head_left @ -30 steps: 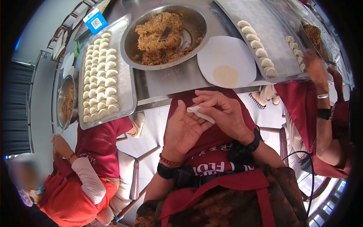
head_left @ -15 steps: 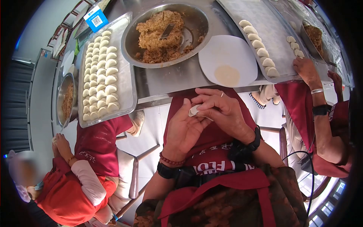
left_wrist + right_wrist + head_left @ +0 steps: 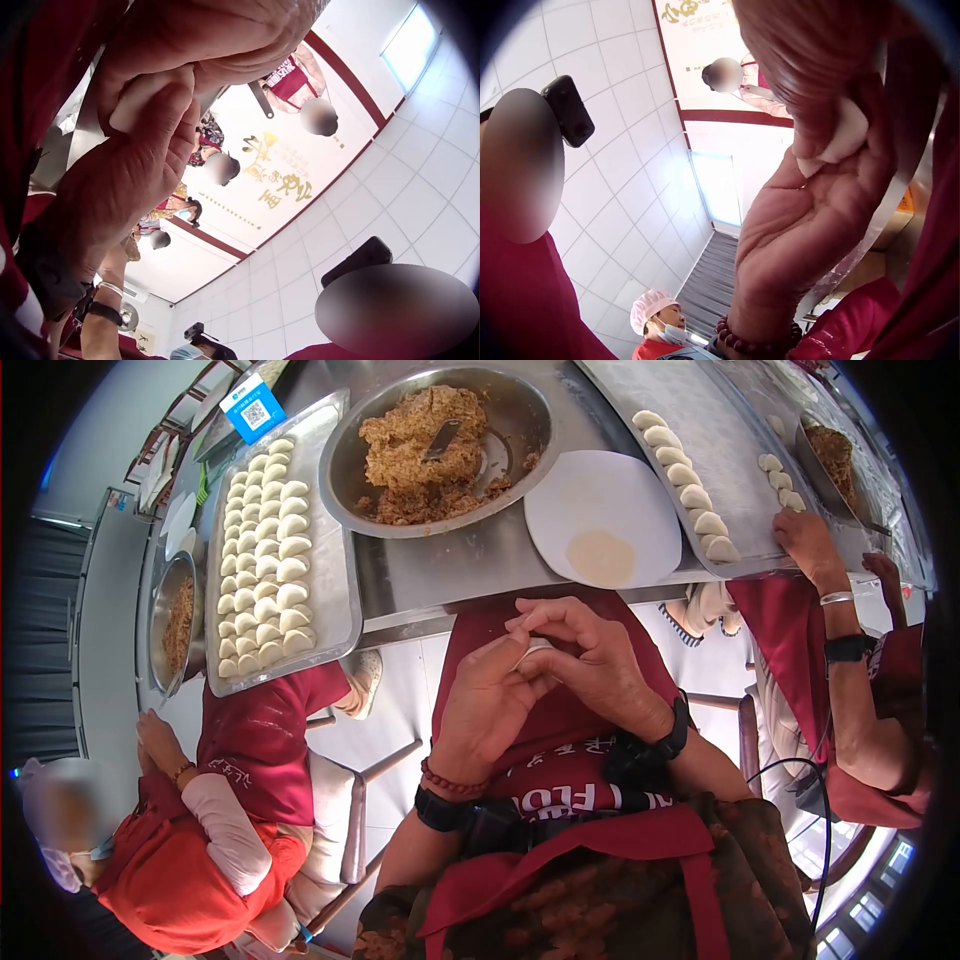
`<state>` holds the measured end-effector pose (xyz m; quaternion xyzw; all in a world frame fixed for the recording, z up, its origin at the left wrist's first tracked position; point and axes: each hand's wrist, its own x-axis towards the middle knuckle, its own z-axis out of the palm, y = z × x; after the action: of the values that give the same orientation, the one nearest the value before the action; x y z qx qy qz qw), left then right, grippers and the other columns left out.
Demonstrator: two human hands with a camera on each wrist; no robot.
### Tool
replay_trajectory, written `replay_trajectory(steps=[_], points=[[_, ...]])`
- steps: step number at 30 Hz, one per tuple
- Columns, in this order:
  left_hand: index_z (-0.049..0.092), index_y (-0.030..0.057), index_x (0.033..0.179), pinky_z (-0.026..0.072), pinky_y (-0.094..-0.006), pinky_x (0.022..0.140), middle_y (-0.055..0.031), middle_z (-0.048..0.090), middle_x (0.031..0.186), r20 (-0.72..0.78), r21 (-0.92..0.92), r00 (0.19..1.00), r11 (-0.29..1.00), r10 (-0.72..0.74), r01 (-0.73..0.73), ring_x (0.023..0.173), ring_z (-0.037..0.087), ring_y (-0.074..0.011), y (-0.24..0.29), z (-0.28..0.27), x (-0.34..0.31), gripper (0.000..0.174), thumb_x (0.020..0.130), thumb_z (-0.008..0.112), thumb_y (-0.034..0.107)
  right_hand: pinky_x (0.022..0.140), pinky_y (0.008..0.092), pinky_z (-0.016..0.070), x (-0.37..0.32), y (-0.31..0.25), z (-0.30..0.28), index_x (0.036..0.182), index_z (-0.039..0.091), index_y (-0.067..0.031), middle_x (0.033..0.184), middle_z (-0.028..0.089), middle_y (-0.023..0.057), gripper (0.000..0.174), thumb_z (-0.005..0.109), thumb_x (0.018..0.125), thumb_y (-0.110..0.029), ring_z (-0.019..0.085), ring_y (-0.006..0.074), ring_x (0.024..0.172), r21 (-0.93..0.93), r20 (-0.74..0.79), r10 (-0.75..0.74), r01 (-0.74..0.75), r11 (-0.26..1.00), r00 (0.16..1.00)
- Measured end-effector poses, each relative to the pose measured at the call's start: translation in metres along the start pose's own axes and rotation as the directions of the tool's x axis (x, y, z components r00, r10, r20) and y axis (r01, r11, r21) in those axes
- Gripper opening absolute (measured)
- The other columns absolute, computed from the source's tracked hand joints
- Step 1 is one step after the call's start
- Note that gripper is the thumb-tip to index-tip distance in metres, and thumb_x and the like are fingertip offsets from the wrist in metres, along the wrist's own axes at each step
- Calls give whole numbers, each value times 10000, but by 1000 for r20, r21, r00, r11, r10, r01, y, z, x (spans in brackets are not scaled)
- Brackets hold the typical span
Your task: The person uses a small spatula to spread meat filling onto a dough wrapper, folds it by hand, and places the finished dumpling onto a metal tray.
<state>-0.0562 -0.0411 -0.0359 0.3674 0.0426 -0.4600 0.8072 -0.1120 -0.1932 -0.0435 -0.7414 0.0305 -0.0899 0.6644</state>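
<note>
Below steel table: left hand and right hand clamped together on dumpling (it lay open earlier); fold judged nearly sealed.

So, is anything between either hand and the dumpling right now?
Nothing visible: the left hand and the right hand both pinch the dumpling directly, fingers on the dough.

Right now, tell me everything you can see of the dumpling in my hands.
The dumpling is a small piece of pale, soft-looking white dough, folded over. Only a sliver of its edge shows from the head view. It is held over the red apron, pinched between the fingers of the left hand and the right hand, which cover most of it. Any filling is hidden.
</note>
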Motion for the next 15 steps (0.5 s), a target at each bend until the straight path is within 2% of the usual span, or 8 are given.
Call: replay_trajectory(steps=[2, 5, 8, 11, 15], points=[[476, 13, 1315, 465, -426, 1023, -121, 580, 1252, -10, 29, 1000, 999, -14, 15, 1142, 581, -216, -2, -5, 1, 432, 1072, 375, 356, 970, 315, 464, -1, -2, 2, 1106, 651, -59, 1202, 670, 98, 296, 726, 821, -85, 611, 207, 1176, 83, 3, 67, -67, 994, 998], [474, 7, 1315, 467, -435, 1016, -133, 579, 1260, -34, -148, 999, 989, -4, -1, 1139, 585, -230, 0, 0, 2, 498, 1074, 317, 414, 996, 328, 448, 1, -15, 2, 1075, 675, -61, 1136, 695, 84, 265, 725, 816, -91, 599, 224, 1204, 38, 21, 37, -38, 999, 999], [475, 7, 1314, 468, -444, 1011, -143, 580, 1265, 13, -169, 1000, 985, -23, 25, 1147, 582, -243, 0, -4, 4, 549, 1072, 266, 454, 1006, 342, 442, 2, -5, 2, 1032, 705, -62, 1109, 707, 80, 225, 726, 812, -102, 589, 235, 1224, -169, 89, -95, 109, 980, 992], [475, 10, 1315, 460, -453, 1023, -143, 583, 1265, 20, -171, 1000, 985, -22, 25, 1167, 576, -250, -2, -4, 5, 550, 1071, 268, 457, 1008, 348, 444, 1, 2, 1, 987, 714, -53, 1109, 710, 93, 179, 721, 812, -93, 597, 262, 1213, -170, 67, -155, 165, 972, 986], [484, 29, 1310, 441, -455, 1047, -138, 576, 1278, 59, -207, 998, 977, -37, 49, 1190, 568, -255, -2, -3, 5, 517, 1072, 283, 442, 991, 334, 469, 0, 12, 2, 955, 710, -35, 1084, 718, 100, 124, 707, 839, -79, 614, 244, 1188, 5, -32, -108, 108, 994, 994]])
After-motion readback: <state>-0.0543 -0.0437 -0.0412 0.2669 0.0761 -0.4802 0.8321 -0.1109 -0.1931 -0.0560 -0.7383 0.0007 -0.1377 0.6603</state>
